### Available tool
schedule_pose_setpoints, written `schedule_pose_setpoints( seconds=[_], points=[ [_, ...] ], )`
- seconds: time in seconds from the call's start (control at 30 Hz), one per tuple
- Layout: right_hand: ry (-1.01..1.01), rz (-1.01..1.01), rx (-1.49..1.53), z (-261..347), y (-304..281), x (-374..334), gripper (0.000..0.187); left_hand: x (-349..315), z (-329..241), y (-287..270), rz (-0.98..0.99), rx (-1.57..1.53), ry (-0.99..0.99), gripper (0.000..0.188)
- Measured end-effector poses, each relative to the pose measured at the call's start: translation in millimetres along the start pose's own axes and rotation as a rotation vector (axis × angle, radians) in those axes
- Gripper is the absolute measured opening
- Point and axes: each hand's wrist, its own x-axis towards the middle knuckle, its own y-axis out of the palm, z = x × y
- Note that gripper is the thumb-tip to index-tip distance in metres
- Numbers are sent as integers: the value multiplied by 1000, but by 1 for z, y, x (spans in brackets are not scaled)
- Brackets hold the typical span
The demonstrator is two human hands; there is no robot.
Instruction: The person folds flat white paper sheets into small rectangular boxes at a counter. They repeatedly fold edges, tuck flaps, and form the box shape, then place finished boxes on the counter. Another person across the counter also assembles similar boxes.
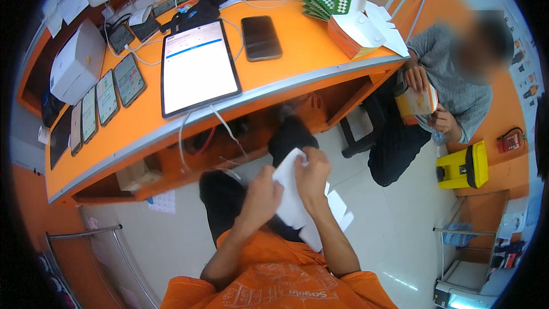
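Above my lap, both hands are closed on a white cardboard carton blank (291, 203) with cut flaps fanning out at its lower right. My left hand (262, 195) pinches its left edge. Higher up, my right hand (313, 173) curls its fingers over the top edge. Only the plain white side of the card faces me, and it is partly bent. On the right, a seated co-worker in a grey top holds an orange and white carton (416, 103) in both hands.
On the orange desk (303, 68) lie a tablet (200, 68), a dark phone (261, 38), several lit phones (130, 79), a white box (78, 62) and cables. Printed cartons (357, 31) are piled at its right end. A yellow bin (464, 166) and metal-framed chairs stand around.
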Motion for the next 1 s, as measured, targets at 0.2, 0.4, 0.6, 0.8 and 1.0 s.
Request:
schedule_pose_setpoints(
  seconds=[0.2, 0.4, 0.6, 0.8, 1.0],
  points=[
    [-117, 29, 2, 24, 23, -21, 9, -25, 15, 19, -97, -251, -83, 22],
    [-367, 341, -212, 34, 32, -47, 18, -32, 58, 21, -98, -364, -206, 29],
    [-413, 203, -308, 27, 29, -27, 26, -26, 61, 0, -96, -404, -158, 22],
    [374, 410, 557, -33, -12, 46, 32, 41, 54, -50, 106, -420, 98, 16],
    [405, 515, 328, -51, -42, 34, 50, 84, 55, -25, 40, -510, -59, 18]
  ],
)
